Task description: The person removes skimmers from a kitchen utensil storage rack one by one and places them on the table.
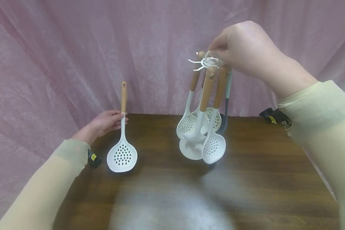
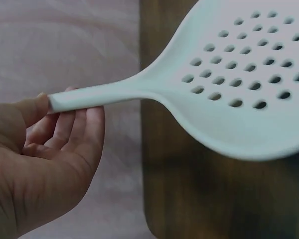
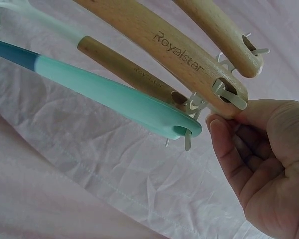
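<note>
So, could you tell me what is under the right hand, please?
Under the right hand a white hook rack carries hanging utensils; the fingers cover the rack's top.

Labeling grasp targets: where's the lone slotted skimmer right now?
Head view, left side: the skimmer stands upright on the table, its neck pinched by the left hand, left of the hanging utensil rack.

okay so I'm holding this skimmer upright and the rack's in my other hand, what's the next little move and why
Probably lift the skimmer in your left hand toward the rack your right hand grips at the top: its handle hole faces up, and white hooks at the rack's left look free.
</note>
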